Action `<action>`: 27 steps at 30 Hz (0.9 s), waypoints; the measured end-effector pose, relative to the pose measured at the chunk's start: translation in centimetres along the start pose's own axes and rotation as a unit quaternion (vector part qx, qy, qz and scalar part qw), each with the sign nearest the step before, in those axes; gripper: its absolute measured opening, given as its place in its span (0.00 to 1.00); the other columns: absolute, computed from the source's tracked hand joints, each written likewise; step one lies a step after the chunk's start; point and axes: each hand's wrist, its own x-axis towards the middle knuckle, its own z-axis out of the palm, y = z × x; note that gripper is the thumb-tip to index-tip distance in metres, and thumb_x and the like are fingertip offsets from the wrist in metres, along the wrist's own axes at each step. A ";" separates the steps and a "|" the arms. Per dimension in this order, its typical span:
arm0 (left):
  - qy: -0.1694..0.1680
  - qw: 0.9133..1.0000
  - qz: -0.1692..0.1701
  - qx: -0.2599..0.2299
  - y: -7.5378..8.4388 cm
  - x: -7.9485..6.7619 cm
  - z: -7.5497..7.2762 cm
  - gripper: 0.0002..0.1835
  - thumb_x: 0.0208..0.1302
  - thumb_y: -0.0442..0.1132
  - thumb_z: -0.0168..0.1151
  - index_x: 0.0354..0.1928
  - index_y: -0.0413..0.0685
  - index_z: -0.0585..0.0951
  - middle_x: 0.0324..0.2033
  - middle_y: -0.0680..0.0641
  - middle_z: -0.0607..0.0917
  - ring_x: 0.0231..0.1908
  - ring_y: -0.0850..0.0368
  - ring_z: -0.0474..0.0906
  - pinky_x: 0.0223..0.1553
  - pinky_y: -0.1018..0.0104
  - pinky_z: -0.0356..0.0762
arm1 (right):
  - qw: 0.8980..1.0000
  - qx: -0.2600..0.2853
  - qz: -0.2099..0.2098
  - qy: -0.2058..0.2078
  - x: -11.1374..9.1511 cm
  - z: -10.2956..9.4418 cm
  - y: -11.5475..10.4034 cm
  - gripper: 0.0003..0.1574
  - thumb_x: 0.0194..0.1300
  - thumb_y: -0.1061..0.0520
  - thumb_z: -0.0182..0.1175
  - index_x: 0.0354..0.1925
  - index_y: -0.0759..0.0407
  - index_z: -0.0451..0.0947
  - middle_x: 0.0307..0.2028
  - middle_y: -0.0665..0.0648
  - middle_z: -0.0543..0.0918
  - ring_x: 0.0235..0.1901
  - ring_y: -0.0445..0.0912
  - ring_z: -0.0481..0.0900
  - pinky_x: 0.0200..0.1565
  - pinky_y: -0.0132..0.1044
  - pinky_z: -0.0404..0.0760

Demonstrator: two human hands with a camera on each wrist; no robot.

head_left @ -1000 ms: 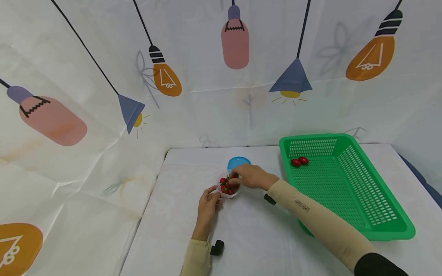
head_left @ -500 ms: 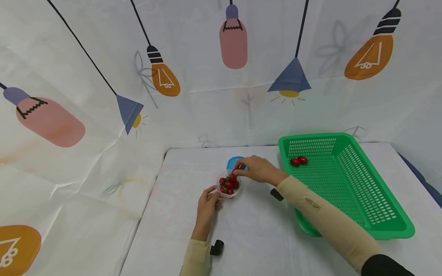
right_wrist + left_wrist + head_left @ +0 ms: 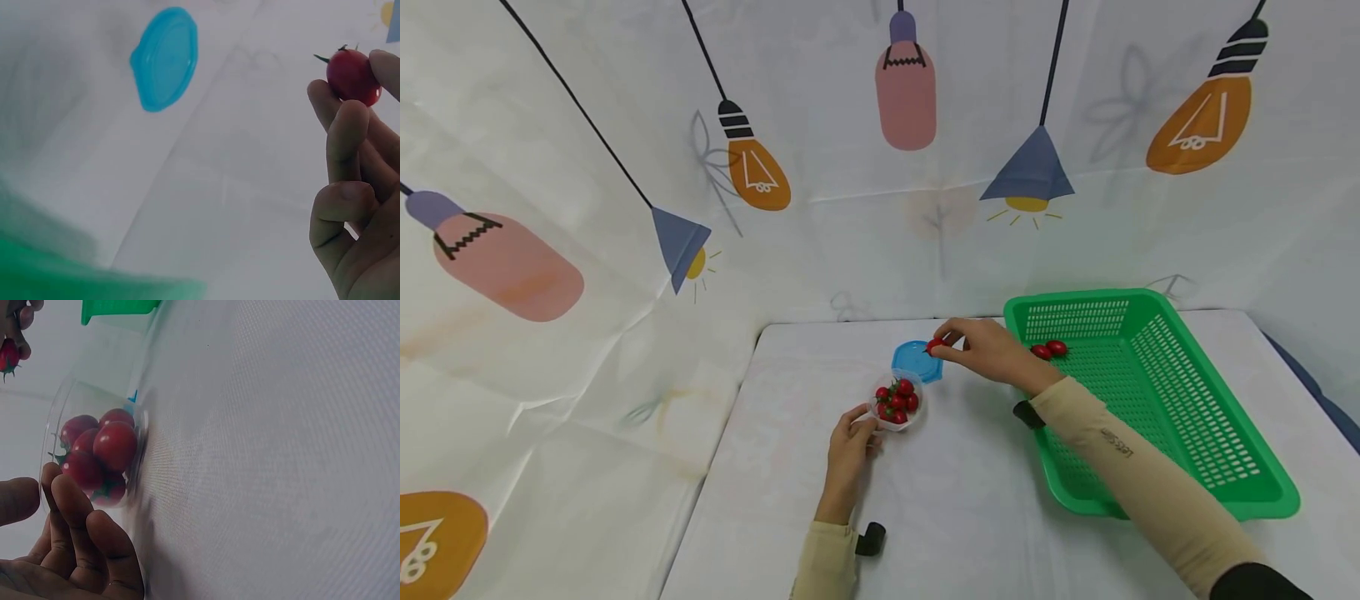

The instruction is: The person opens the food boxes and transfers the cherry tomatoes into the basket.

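Note:
In the head view my right hand (image 3: 988, 350) pinches a cherry tomato (image 3: 934, 344) by its sides, in front of the blue lid. The right wrist view shows this tomato (image 3: 352, 76) between thumb and fingertips, its green stem pointing away. My left hand (image 3: 847, 450) holds the near left edge of a small clear plastic container (image 3: 60, 400), thumb and fingers at its rim. Several red cherry tomatoes (image 3: 115, 447) lie inside the container, some with green stems. The blue lid (image 3: 917, 361) lies just behind it on the table.
A large green plastic basket (image 3: 1150, 392) stands on the right of the white-covered table (image 3: 970, 517). Two tomatoes (image 3: 1056, 347) sit in its far left corner. My right forearm passes over the basket's near left side. A printed white sheet (image 3: 850, 250) hangs behind the table.
My right hand has lifted a cherry tomato out of the container and moved up and right toward the basket. The left hand has stayed in place at the container.

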 end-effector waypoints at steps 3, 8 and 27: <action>-0.003 1.000 0.002 -0.003 0.0 0.0 0.0 0.23 0.74 0.42 0.58 0.66 0.41 0.73 0.40 0.44 0.87 0.33 0.56 0.79 0.36 0.66 0.77 | 1.000 0.009 0.012 0.017 -0.4 -0.7 0.4 0.22 0.69 0.39 0.65 0.54 0.48 0.82 0.45 0.50 0.87 0.36 0.46 0.79 0.35 0.40 0.79; -0.005 1.000 0.004 -0.004 0.0 -0.1 -0.1 0.23 0.74 0.42 0.58 0.66 0.41 0.73 0.40 0.43 0.87 0.33 0.56 0.79 0.36 0.66 0.77 | 0.998 0.031 0.018 0.050 -1.2 -1.8 1.4 0.20 0.69 0.41 0.66 0.54 0.47 0.82 0.46 0.49 0.87 0.36 0.47 0.77 0.34 0.42 0.78; 0.001 1.000 0.002 0.000 -0.1 0.0 0.1 0.22 0.74 0.41 0.58 0.66 0.42 0.73 0.39 0.45 0.86 0.34 0.55 0.79 0.38 0.64 0.77 | 0.989 0.071 0.068 0.110 -4.4 -5.9 6.1 0.26 0.71 0.41 0.63 0.60 0.52 0.77 0.52 0.57 0.83 0.39 0.53 0.79 0.29 0.43 0.79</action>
